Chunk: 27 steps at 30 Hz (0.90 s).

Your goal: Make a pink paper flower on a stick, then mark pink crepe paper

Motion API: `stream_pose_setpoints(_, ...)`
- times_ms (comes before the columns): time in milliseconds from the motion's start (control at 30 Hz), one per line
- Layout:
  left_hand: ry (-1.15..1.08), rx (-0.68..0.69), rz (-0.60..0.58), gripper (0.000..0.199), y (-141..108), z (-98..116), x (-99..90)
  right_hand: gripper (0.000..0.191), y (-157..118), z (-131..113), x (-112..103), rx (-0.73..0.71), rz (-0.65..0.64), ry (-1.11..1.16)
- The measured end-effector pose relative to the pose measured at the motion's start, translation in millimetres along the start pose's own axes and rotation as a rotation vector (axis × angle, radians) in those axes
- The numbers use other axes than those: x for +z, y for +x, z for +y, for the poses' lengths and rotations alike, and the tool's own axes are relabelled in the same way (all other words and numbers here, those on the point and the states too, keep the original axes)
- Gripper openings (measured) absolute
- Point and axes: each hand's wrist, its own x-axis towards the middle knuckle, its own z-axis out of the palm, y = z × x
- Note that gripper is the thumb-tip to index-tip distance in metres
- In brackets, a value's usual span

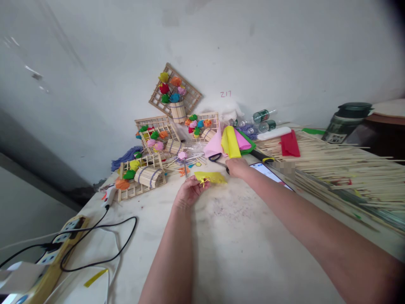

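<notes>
My left hand (189, 191) pinches a crinkled strip of yellow crepe paper (215, 177) between thumb and fingers, its near end ragged and bunched. Beyond it, my right hand (238, 167) reaches across the table with closed fingers at the dark-handled scissors (215, 157); the fingertips are partly hidden. Just behind that hand lies a folded yellow crepe paper sheet (230, 141), with a pink sheet (214, 145) to its left. A lit phone (268, 174) lies under my right forearm.
Stick lattice frames with paper flowers (175, 93) lean at the wall and lie at left. Bundled thin sticks (332, 169) cover the right side. A glue gun (109, 196), black cable and power strip (68, 236) sit at left. A dark jug (346, 122) stands back right.
</notes>
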Motion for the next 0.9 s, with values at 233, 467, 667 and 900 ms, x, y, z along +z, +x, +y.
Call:
stream_pose_setpoints(233, 0.034, -0.013, -0.036, 0.013, 1.5, -4.8, -3.1, 0.041, -22.5, 4.7, -5.5, 0.057, 0.196, 0.455)
stream_pose_setpoints(467, 0.065, -0.019, -0.019, 0.016, 1.1, -7.8, -0.1, 0.030, -53.6, -29.5, -4.1, 0.026, 0.292, 1.430)
stream_pose_setpoints(667, 0.073, -0.015, 0.004, 0.013, 3.7, -9.3, -0.1, 0.032, -60.9, -41.6, 12.4, 0.036, 0.210, 1.436)
stream_pose_setpoints(900, 0.084, -0.021, 0.045, 0.013, 5.0, -9.4, 1.5, 0.042, -52.4, -48.2, 24.5, -0.024, 0.249, 1.490)
